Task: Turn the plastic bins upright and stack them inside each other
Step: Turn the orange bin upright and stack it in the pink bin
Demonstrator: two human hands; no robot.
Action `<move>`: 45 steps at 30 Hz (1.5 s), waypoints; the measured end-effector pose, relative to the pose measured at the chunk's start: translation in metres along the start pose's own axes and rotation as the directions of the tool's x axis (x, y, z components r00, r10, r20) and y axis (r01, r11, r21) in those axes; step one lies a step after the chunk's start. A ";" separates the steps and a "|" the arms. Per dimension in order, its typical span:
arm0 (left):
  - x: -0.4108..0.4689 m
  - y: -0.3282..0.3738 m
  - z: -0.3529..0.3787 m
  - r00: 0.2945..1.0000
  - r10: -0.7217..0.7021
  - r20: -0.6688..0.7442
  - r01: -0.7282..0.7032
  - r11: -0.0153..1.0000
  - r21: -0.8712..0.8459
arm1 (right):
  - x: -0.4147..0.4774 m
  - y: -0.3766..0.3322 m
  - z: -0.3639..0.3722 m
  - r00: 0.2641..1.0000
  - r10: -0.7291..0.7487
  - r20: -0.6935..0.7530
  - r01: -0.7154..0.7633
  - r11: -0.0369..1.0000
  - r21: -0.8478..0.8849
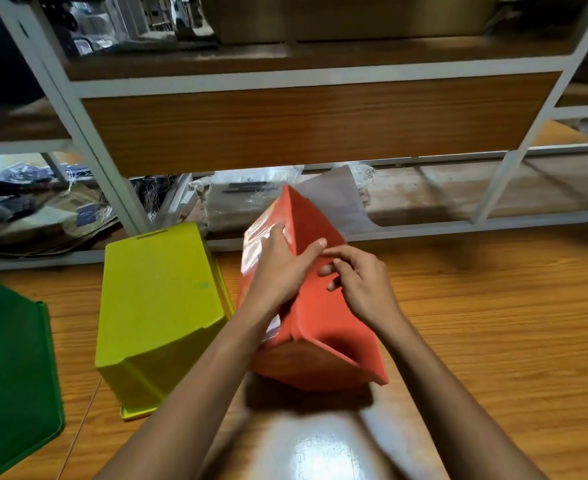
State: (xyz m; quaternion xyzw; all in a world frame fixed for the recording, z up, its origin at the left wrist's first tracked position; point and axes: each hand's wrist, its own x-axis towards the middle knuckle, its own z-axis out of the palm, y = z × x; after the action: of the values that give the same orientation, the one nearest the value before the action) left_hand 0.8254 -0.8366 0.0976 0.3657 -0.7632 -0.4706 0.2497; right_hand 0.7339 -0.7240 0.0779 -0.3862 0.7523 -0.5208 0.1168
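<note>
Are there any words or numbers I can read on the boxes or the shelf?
None can be read.
Sticker on the red bin, under the left hand: too blurred and shiny.
Blue mark on the yellow bin: too small.
Small blue card on the low shelf: too small and blurred.

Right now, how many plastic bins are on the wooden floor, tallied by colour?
Orange bin, tilted, held by both hands: 1
Yellow-green bin, upside down: 1
Dark green bin, partly cut off at the left edge: 1
Total: 3 bins
</note>
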 end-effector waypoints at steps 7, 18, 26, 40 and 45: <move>0.000 -0.019 -0.027 0.997 -0.080 -0.015 0.073 0.959 -0.272 | -0.006 0.054 0.000 0.892 0.408 0.193 -0.153 0.676 -0.721; -0.019 -0.078 -0.021 0.975 -0.222 -0.012 0.189 0.858 -0.478 | -0.016 0.073 -0.019 0.921 0.381 0.081 -0.335 0.880 -0.337; -0.043 -0.115 -0.008 0.917 -0.344 0.204 0.389 0.652 -0.650 | -0.032 0.104 -0.025 0.800 0.599 0.039 -0.600 0.798 0.063; -0.053 -0.091 0.049 0.922 -0.250 0.296 0.386 0.656 -0.649 | -0.121 0.094 -0.076 0.764 0.621 -0.174 -0.515 0.750 0.414; -0.092 -0.065 0.100 0.901 -0.171 0.400 0.403 0.671 -0.622 | -0.176 0.097 -0.138 0.727 0.618 -0.300 -0.451 0.759 0.470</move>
State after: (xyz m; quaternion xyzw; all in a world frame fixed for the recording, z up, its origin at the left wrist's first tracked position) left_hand 0.8299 -0.7285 -0.0079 0.2845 -0.4925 -0.8053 0.1674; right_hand 0.7279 -0.4889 0.0127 0.0076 0.7277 -0.6664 0.1620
